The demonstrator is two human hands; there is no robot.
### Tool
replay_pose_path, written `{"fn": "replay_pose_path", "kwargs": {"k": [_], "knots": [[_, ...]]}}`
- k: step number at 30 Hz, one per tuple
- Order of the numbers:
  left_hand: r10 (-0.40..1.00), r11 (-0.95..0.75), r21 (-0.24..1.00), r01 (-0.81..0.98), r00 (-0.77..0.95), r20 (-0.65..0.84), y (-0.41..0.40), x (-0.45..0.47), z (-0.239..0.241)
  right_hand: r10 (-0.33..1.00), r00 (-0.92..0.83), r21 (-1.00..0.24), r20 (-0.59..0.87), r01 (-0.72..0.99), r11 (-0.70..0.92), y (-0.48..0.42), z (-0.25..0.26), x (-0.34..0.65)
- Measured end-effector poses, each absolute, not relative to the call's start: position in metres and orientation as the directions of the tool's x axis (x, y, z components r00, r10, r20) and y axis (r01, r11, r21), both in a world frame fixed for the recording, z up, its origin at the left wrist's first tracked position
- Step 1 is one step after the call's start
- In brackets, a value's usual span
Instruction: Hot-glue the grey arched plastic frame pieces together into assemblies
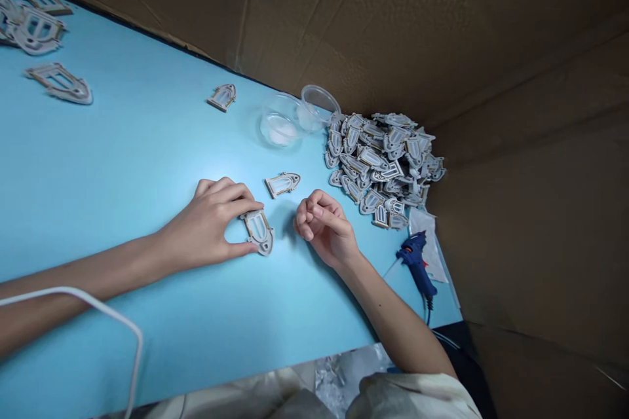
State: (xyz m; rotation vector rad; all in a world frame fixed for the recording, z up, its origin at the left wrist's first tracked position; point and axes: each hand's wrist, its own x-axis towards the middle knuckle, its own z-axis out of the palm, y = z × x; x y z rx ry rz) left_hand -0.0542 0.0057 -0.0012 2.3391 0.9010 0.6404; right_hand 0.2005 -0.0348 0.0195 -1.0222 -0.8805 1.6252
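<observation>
My left hand (216, 222) grips a small grey-white arched window-shaped piece (259, 230) by its edges, thumb at the pointed end and fingers at the flat end. The piece is low over the blue table or resting on it; I cannot tell which. To the right, my right hand (327, 226) is closed, palm turned up, with its thumb against the curled fingers. Anything inside those fingers is hidden or too small to name. A second arched piece (282, 184) lies flat just beyond, between the two hands.
A large heap of arched pieces (383, 157) sits at the right, near a blue glue gun (417, 265). Clear plastic cups (280, 127) stand by the cardboard wall (314, 19). One piece (223, 97) lies farther back; several more (39, 29) lie far left. A white cable (98, 303) crosses my left forearm.
</observation>
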Motion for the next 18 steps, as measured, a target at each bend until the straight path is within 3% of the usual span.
{"fn": "replay_pose_path", "kwargs": {"k": [18], "knots": [[0.716,-0.607,0.641,0.471,0.674,0.183,0.0068,-0.0536,0.0023,0.980,-0.102,-0.934,-0.172,-0.300,-0.195,-0.0333,0.0198,0.1989]]}}
